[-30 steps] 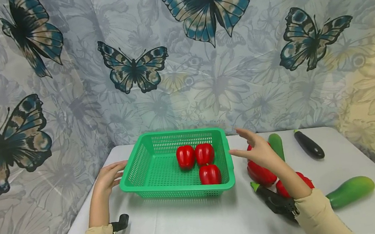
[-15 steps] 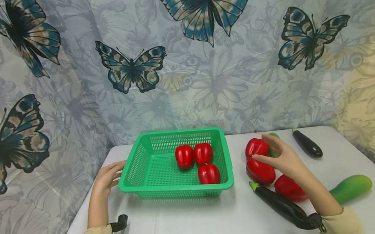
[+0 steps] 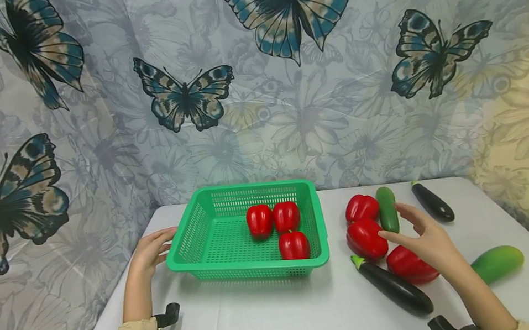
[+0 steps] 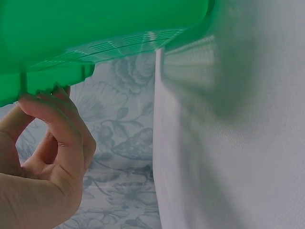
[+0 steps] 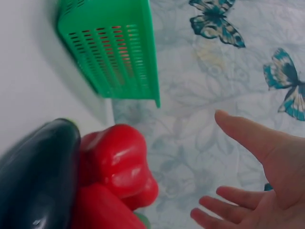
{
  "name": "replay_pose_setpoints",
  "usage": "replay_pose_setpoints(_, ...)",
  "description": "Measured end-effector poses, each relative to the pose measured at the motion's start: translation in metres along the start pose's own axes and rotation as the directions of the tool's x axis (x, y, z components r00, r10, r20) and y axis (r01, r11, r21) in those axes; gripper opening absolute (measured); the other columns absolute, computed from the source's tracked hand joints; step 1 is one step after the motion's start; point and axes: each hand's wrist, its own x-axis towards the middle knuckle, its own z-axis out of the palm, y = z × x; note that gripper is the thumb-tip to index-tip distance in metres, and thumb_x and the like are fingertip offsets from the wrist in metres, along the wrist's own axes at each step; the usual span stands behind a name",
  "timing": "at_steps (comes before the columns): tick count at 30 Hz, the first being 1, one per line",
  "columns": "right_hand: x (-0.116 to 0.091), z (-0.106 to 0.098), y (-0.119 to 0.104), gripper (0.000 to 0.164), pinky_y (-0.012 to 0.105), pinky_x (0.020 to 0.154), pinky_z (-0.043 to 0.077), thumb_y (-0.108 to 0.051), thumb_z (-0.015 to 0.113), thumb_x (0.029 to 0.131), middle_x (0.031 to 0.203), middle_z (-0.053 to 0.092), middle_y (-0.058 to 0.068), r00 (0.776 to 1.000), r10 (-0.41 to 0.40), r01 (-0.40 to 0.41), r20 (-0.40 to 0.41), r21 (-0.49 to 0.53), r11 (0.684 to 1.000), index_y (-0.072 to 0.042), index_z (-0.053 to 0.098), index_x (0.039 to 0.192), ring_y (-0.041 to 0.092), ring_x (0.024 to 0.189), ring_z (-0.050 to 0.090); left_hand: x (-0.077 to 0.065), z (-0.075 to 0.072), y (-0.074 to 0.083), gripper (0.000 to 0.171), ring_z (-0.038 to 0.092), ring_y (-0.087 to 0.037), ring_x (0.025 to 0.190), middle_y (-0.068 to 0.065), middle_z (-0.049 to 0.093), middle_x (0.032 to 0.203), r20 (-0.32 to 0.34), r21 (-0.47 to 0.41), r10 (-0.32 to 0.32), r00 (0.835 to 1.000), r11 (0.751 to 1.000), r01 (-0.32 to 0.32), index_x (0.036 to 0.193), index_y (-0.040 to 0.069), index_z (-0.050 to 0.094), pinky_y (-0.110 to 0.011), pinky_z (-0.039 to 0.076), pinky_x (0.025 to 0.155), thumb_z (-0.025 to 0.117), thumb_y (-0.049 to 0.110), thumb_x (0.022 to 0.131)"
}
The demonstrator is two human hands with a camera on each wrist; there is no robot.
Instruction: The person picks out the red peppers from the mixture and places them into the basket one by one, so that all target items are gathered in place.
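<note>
My left hand (image 3: 151, 250) is at the left rim of a green plastic basket (image 3: 250, 270). In the left wrist view, its bent fingers (image 4: 66, 129) hold the rim's edge. Three red bell peppers (image 3: 260, 222) sit inside the basket, toward its right side. My right hand (image 3: 426, 235), holding nothing, hovers over the vegetables to the right with thumb and fingers spread apart. Nearest to it are a red bell pepper (image 3: 410, 264), another red bell pepper (image 3: 367, 239) and a cucumber (image 3: 388, 210). In the right wrist view, a gap shows between this hand (image 5: 267, 186) and the peppers (image 5: 119, 162).
A third loose red bell pepper (image 3: 361, 208) lies behind. A large eggplant (image 3: 395, 287) lies in front of the peppers, and a smaller eggplant (image 3: 432, 201) at the back right. A green, oblong vegetable (image 3: 499, 263) lies partly behind my right forearm. Butterfly-patterned cloth (image 3: 290, 128) hangs behind the white table (image 3: 255, 322).
My right hand has moved from beside the basket's right rim to the right and toward me, over the vegetables, uncovering the peppers and cucumber. My left hand has stayed at the basket.
</note>
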Motion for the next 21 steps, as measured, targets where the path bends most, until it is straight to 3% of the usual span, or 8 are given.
replay_pose_setpoints(13, -0.014, -0.008, 0.028, 0.098, 0.073, 0.102, 0.033, -0.049, 0.066, 0.090, 0.152, 0.021, 0.036, 0.992, 0.123, -0.123, 0.002, -0.098, 0.988, 0.003, 0.013, 0.154, 0.059, 0.133, 0.024, -0.004, 0.001, 0.005, 0.076, 0.066, -0.012, 0.100, 0.005, 0.063, 0.119, 0.008, 0.008, 0.002, 1.000, 1.000, -0.002, 0.131, 0.016, 0.061, -0.030, 0.057, 0.082, 0.073, 0.066, 0.075)
replay_pose_setpoints(21, -0.017, -0.004, 0.041, 0.103, 0.065, 0.098, 0.045, -0.052, 0.066, 0.088, 0.150, 0.019, 0.038, 0.975, 0.220, -0.214, 0.031, -0.130, 0.968, 0.004, 0.010, 0.154, 0.061, 0.129, 0.026, -0.008, 0.000, 0.006, 0.078, 0.066, -0.011, 0.100, 0.004, 0.062, 0.119, 0.024, 0.011, -0.001, 1.000, 1.000, 0.000, 0.133, 0.015, 0.060, -0.030, 0.057, 0.083, 0.072, 0.066, 0.076)
